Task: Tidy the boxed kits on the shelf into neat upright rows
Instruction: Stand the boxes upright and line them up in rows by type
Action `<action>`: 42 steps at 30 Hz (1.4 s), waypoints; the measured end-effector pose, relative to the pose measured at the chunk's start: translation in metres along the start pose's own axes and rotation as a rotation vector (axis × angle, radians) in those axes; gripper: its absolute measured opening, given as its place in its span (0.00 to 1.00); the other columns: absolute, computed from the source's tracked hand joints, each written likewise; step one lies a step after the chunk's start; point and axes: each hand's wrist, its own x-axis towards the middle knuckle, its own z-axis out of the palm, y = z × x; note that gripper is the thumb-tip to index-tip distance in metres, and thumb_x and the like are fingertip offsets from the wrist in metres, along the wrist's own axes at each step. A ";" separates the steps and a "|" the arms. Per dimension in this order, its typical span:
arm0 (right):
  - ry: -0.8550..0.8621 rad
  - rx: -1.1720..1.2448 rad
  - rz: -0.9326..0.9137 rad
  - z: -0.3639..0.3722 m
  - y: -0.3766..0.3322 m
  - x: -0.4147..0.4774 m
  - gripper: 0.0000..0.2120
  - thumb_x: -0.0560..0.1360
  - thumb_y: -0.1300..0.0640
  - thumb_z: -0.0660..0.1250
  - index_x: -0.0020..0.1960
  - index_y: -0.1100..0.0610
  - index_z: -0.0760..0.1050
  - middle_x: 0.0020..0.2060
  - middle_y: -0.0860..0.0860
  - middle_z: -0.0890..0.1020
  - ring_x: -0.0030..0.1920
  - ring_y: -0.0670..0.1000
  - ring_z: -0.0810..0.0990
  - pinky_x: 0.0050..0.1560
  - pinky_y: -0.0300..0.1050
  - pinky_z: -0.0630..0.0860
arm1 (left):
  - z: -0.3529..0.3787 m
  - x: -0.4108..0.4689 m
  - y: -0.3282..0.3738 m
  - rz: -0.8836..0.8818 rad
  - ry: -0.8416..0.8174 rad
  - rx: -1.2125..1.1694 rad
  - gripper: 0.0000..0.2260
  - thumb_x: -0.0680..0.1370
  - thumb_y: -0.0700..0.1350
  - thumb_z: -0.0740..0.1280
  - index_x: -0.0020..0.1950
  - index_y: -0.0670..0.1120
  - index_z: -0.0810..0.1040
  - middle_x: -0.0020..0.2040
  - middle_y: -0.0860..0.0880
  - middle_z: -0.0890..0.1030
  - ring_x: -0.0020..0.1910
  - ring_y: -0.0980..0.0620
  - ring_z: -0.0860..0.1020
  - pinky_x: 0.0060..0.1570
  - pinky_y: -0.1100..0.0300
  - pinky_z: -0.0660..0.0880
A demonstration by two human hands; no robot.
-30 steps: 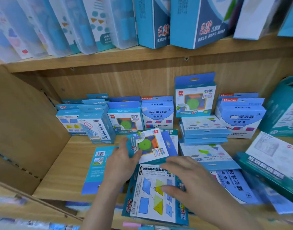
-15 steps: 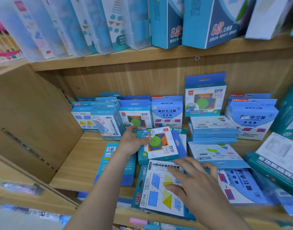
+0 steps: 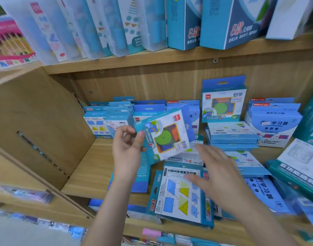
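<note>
My left hand (image 3: 128, 150) pinches the left edge of a small blue kit box with a green circle on its front (image 3: 165, 134) and holds it tilted in the air above the wooden shelf (image 3: 91, 171). My right hand (image 3: 217, 173) hovers open, fingers spread and blurred, over a flat white kit with blue and yellow shapes (image 3: 180, 196) lying at the shelf's front. Upright blue kits (image 3: 102, 121) stand in a row at the back left. A matching green-circle kit (image 3: 223, 102) stands on a flat stack (image 3: 232, 137).
More kits lie flat and askew at the right front (image 3: 264, 194), beside a teal box (image 3: 297, 169). Upright white-and-blue boxes (image 3: 274, 125) stand at the back right. A wooden side panel (image 3: 36, 125) bounds the left. The upper shelf (image 3: 187, 55) carries tall packs.
My left hand has lifted the green-circle kit off the pile and tilted it up toward the back row. My right hand has risen off the flat white kit.
</note>
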 end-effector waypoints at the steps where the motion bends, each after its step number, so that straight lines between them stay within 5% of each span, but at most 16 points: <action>1: -0.008 0.128 0.038 -0.004 0.000 0.007 0.39 0.73 0.36 0.63 0.77 0.48 0.51 0.73 0.43 0.61 0.73 0.46 0.57 0.69 0.45 0.57 | -0.004 -0.006 -0.001 -0.033 0.024 -0.026 0.10 0.78 0.34 0.65 0.46 0.48 0.67 0.43 0.40 0.78 0.38 0.50 0.76 0.29 0.64 0.73; 7: -0.054 0.643 0.179 0.015 -0.002 0.049 0.50 0.67 0.44 0.75 0.76 0.41 0.45 0.72 0.44 0.66 0.70 0.47 0.67 0.68 0.49 0.67 | -0.009 -0.023 -0.009 -0.102 0.058 -0.162 0.12 0.78 0.33 0.64 0.50 0.49 0.68 0.42 0.46 0.82 0.36 0.55 0.77 0.31 0.64 0.73; 10: -0.037 0.788 0.197 0.009 -0.001 0.062 0.46 0.60 0.47 0.81 0.71 0.41 0.60 0.63 0.43 0.77 0.60 0.46 0.77 0.63 0.49 0.73 | -0.016 -0.020 -0.011 -0.190 0.089 -0.327 0.10 0.78 0.34 0.63 0.51 0.49 0.70 0.39 0.49 0.82 0.33 0.56 0.76 0.29 0.65 0.72; 14: -0.058 0.859 0.120 -0.009 -0.009 0.072 0.24 0.60 0.61 0.81 0.52 0.52 0.77 0.46 0.45 0.85 0.47 0.49 0.84 0.53 0.57 0.79 | -0.022 -0.014 -0.015 -0.275 0.068 -0.421 0.09 0.79 0.35 0.62 0.55 0.48 0.73 0.37 0.51 0.81 0.32 0.58 0.76 0.32 0.65 0.75; 17: -0.009 0.805 0.069 -0.021 -0.019 0.081 0.20 0.59 0.63 0.81 0.47 0.50 0.78 0.43 0.46 0.85 0.43 0.47 0.84 0.49 0.49 0.80 | -0.025 -0.009 -0.024 -0.301 -0.033 -0.164 0.12 0.80 0.38 0.62 0.63 0.47 0.72 0.42 0.51 0.79 0.36 0.58 0.76 0.41 0.63 0.77; 20: 0.101 0.705 0.076 -0.026 -0.029 0.096 0.20 0.60 0.60 0.81 0.46 0.48 0.77 0.43 0.44 0.82 0.42 0.45 0.81 0.46 0.40 0.77 | -0.033 -0.003 -0.042 -0.165 -0.210 0.426 0.25 0.77 0.45 0.68 0.72 0.50 0.64 0.55 0.52 0.79 0.54 0.54 0.76 0.57 0.55 0.73; 24: 0.181 0.657 0.115 -0.023 -0.038 0.119 0.22 0.60 0.56 0.81 0.51 0.48 0.78 0.44 0.45 0.82 0.43 0.47 0.79 0.48 0.43 0.76 | -0.042 -0.007 -0.063 -0.102 -0.409 1.108 0.37 0.70 0.61 0.69 0.74 0.59 0.56 0.72 0.55 0.65 0.74 0.53 0.57 0.70 0.39 0.53; 29: 0.165 0.688 0.091 -0.003 -0.050 0.140 0.19 0.62 0.58 0.80 0.46 0.46 0.76 0.42 0.46 0.81 0.44 0.48 0.80 0.49 0.45 0.77 | -0.048 -0.009 -0.063 -0.096 -0.487 1.189 0.37 0.70 0.59 0.66 0.75 0.58 0.52 0.76 0.59 0.55 0.76 0.56 0.48 0.69 0.34 0.45; 33: 0.091 0.571 0.092 0.016 -0.053 0.154 0.21 0.65 0.56 0.79 0.56 0.50 0.78 0.48 0.45 0.80 0.51 0.48 0.78 0.53 0.44 0.74 | -0.056 -0.010 -0.060 -0.135 -0.549 1.225 0.34 0.71 0.57 0.65 0.75 0.59 0.55 0.77 0.60 0.50 0.76 0.58 0.45 0.69 0.35 0.44; 35: 0.058 0.519 0.085 0.024 -0.050 0.160 0.14 0.69 0.60 0.75 0.53 0.51 0.78 0.48 0.47 0.80 0.50 0.51 0.79 0.53 0.47 0.75 | -0.059 -0.008 -0.061 -0.141 -0.562 1.227 0.31 0.72 0.57 0.64 0.74 0.60 0.56 0.77 0.61 0.51 0.76 0.58 0.45 0.69 0.34 0.45; 37: 0.053 0.520 0.078 0.030 -0.049 0.164 0.09 0.74 0.65 0.68 0.48 0.52 0.77 0.44 0.50 0.81 0.45 0.55 0.81 0.49 0.54 0.79 | -0.058 -0.004 -0.060 -0.133 -0.544 1.216 0.28 0.75 0.59 0.62 0.73 0.61 0.58 0.76 0.60 0.53 0.76 0.57 0.47 0.69 0.35 0.46; 42: 0.192 0.343 0.036 0.039 -0.047 0.167 0.15 0.75 0.63 0.67 0.61 0.55 0.74 0.48 0.49 0.69 0.42 0.51 0.76 0.56 0.49 0.74 | -0.045 0.008 -0.055 0.030 -0.372 1.148 0.26 0.77 0.53 0.62 0.74 0.58 0.58 0.75 0.54 0.59 0.73 0.50 0.58 0.68 0.44 0.61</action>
